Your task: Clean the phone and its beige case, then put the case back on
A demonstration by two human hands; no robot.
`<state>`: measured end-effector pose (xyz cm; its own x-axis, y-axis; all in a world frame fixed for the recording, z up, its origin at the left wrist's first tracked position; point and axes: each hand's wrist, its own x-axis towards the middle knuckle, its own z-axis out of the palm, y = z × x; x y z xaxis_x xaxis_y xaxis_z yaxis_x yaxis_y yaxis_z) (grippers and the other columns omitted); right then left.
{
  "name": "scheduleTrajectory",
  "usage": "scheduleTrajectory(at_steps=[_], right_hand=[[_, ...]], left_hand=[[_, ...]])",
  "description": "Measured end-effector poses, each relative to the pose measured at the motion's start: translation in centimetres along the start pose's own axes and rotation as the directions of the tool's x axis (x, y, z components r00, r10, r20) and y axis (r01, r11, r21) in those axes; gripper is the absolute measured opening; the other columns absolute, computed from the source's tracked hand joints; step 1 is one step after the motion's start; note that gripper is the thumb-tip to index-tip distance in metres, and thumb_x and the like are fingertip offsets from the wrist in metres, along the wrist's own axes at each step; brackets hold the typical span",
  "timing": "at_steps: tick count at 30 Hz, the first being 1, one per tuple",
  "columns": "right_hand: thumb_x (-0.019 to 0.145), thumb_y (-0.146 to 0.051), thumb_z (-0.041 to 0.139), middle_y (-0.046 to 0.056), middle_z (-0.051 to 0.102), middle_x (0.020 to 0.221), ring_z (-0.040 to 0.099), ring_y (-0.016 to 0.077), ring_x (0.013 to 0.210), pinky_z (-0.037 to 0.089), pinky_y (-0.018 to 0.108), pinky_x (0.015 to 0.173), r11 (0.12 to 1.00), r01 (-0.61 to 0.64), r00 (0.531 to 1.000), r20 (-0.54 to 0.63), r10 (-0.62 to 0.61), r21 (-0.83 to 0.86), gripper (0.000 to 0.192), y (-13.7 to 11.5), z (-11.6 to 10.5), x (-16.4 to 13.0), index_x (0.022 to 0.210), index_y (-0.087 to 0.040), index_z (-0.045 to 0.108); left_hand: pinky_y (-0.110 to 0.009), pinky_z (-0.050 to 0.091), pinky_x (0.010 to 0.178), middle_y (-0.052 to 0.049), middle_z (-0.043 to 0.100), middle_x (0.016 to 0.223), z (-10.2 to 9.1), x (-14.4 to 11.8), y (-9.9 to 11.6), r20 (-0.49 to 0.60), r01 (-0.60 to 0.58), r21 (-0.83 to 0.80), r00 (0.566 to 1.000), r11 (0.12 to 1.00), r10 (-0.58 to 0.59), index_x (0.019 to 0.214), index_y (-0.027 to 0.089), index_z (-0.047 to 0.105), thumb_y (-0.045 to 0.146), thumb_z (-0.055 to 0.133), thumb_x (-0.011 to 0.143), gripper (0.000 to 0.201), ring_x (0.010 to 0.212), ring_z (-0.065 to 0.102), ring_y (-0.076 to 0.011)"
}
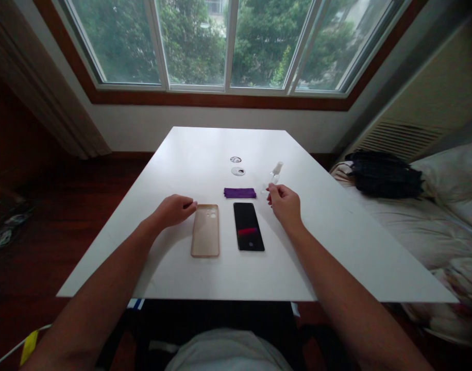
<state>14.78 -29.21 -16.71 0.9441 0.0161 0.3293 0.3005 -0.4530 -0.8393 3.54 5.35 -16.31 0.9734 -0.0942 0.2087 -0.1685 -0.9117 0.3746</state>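
Note:
My left hand (176, 210) is closed, with its fingertips at the upper left corner of a clear, brownish phone case (205, 232) that lies flat on the white table. To the right of the case lies a black smartphone (248, 226), screen up, with a reddish glow on it. My right hand (286, 205) has its fingers curled and pinched at the lower part of a small clear spray bottle (275, 174), whose top leans to the right. Between the hands, beyond the phone, is a folded purple cloth (239, 193).
Two small round pieces (238, 171) lie farther back on the white table (205, 144). Behind the table is a wide window (228, 46). At the right, a black bag (385, 174) rests on a bed (390, 232). A curtain (38, 77) hangs at the left.

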Motion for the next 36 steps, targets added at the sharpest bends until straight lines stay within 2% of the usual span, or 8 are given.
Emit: scheduleTrajectory(at_steps=[6, 11, 16, 20, 22, 26, 31, 36], right_hand=[[0.092, -0.047, 0.057, 0.007, 0.07, 0.101, 0.063, 0.0173, 0.087, 0.048, 0.029, 0.081, 0.977, 0.181, 0.981, 0.089, -0.172, -0.109, 0.037, 1.2, 1.4, 0.4, 0.103, -0.015, 0.072], [0.095, -0.038, 0.053, 0.008, 0.068, 0.106, 0.062, 0.0182, 0.096, 0.047, 0.031, 0.089, 0.946, 0.282, 0.952, 0.171, -0.255, -0.157, 0.031, 1.4, 1.9, 0.2, 0.105, -0.016, 0.072], [0.093, -0.045, 0.056, 0.009, 0.063, 0.101, 0.058, 0.0171, 0.083, 0.047, 0.03, 0.079, 0.966, 0.156, 0.955, -0.219, -0.201, -0.208, 0.035, 1.6, 1.4, 0.9, 0.107, -0.014, 0.062], [0.082, -0.054, 0.068, 0.017, 0.052, 0.131, 0.054, 0.0227, 0.115, 0.046, 0.034, 0.095, 0.983, 0.119, 0.921, -0.355, -0.161, -0.138, 0.068, 2.8, 1.6, 2.9, 0.131, -0.012, 0.046], [0.083, -0.054, 0.067, 0.017, 0.049, 0.139, 0.049, 0.024, 0.126, 0.042, 0.037, 0.104, 0.987, 0.139, 0.944, -0.291, -0.158, -0.084, 0.075, 3.2, 1.7, 3.8, 0.14, -0.013, 0.041], [0.091, -0.046, 0.058, 0.013, 0.059, 0.123, 0.056, 0.0219, 0.113, 0.043, 0.036, 0.103, 0.967, 0.237, 0.939, -0.234, -0.253, -0.095, 0.053, 1.7, 1.6, 3.4, 0.132, -0.012, 0.051], [0.089, -0.028, 0.057, 0.01, 0.06, 0.112, 0.059, 0.0209, 0.098, 0.049, 0.032, 0.088, 0.81, 0.554, 0.827, 0.012, -0.563, -0.194, 0.038, -4.1, 1.3, -1.3, 0.125, -0.016, 0.056], [0.091, -0.025, 0.056, 0.008, 0.061, 0.118, 0.06, 0.0206, 0.098, 0.048, 0.031, 0.083, 0.644, 0.731, 0.668, 0.435, -0.604, -0.227, 0.049, -7.8, 2.8, -5.3, 0.14, -0.021, 0.052]], left_hand=[[-0.03, 0.015, 0.057, 0.001, 0.028, 0.055, 0.1, 0.0, -0.2, 0.005, 0.004, -0.011, 1.0, 1.0, -0.004, 0.059, 0.015, 0.039, 0.049, 0.043, 0.094, 0.049, 0.054, 0.026, -0.0098], [-0.029, 0.015, 0.057, 0.001, 0.028, 0.056, 0.2, 0.0, -0.3, 0.009, 0.007, -0.023, 1.0, 1.0, -0.007, 0.059, 0.015, 0.037, 0.05, 0.043, 0.094, 0.049, 0.054, 0.027, -0.0095], [-0.029, 0.014, 0.057, 0.001, 0.029, 0.056, 0.1, -0.1, -0.1, 0.002, -0.004, -0.034, 1.0, 0.999, 0.004, 0.06, 0.015, 0.038, 0.049, 0.044, 0.093, 0.048, 0.054, 0.027, -0.0093], [-0.03, 0.015, 0.058, 0.001, 0.031, 0.054, 0.0, 0.0, 0.2, -0.014, -0.015, -0.034, 1.0, 0.999, 0.015, 0.059, 0.015, 0.039, 0.048, 0.044, 0.094, 0.049, 0.054, 0.027, -0.0095], [-0.03, 0.015, 0.058, 0.001, 0.032, 0.053, 0.0, 0.0, 0.3, -0.023, -0.035, -0.013, 0.999, 0.999, 0.035, 0.059, 0.015, 0.04, 0.047, 0.044, 0.094, 0.048, 0.053, 0.026, -0.0096], [-0.03, 0.016, 0.057, 0.002, 0.033, 0.053, -0.2, 0.1, 0.8, -0.079, -0.089, 0.018, 0.993, 0.996, 0.09, 0.059, 0.015, 0.039, 0.047, 0.045, 0.097, 0.05, 0.053, 0.025, -0.0097], [-0.026, 0.028, 0.058, 0.001, 0.053, 0.067, -0.8, -0.1, 2.1, -0.224, -0.164, -0.05, 0.963, 0.985, 0.149, 0.078, 0.016, 0.057, 0.048, 0.051, 0.097, 0.038, 0.058, 0.04, -0.0098], [-0.023, 0.038, 0.061, -0.001, 0.065, 0.095, -0.8, -0.4, 3.9, -0.314, -0.322, -0.075, 0.906, 0.944, 0.284, 0.132, 0.021, 0.052, 0.05, 0.063, 0.093, 0.05, 0.064, 0.052, -0.0082]])
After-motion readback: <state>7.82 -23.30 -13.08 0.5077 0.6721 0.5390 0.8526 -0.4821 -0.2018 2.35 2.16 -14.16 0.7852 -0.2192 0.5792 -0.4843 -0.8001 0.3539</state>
